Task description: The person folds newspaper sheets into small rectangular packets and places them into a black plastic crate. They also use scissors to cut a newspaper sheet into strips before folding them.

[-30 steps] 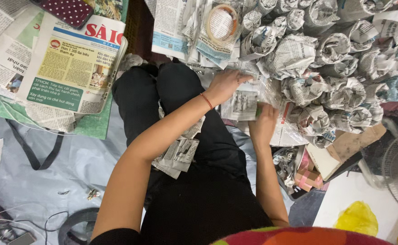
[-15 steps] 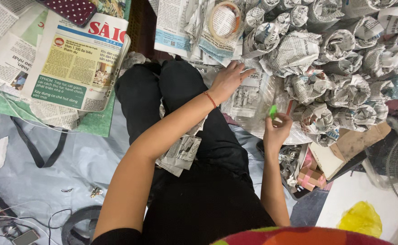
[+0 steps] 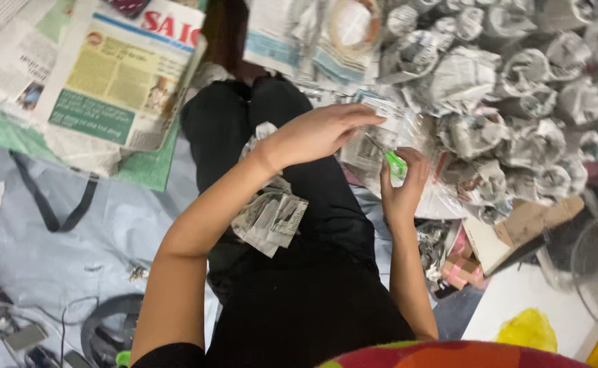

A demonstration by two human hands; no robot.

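Head cam, looking straight down at a lap in black trousers (image 3: 292,272). The left hand (image 3: 316,133) is stretched out flat, fingers open and together, tips resting on a newspaper sheet (image 3: 374,136) at about 1 o'clock from the knees. The right hand (image 3: 402,184) sits just beside it at 3 o'clock, fingers pinched shut on a small green tool (image 3: 396,163); can't tell what kind. A heap of crumpled newspaper bundles (image 3: 490,102) fills the 1 to 2 o'clock corner, a folded newspaper (image 3: 115,88) lies at 10 o'clock, and a torn scrap (image 3: 272,218) rests on the thigh.
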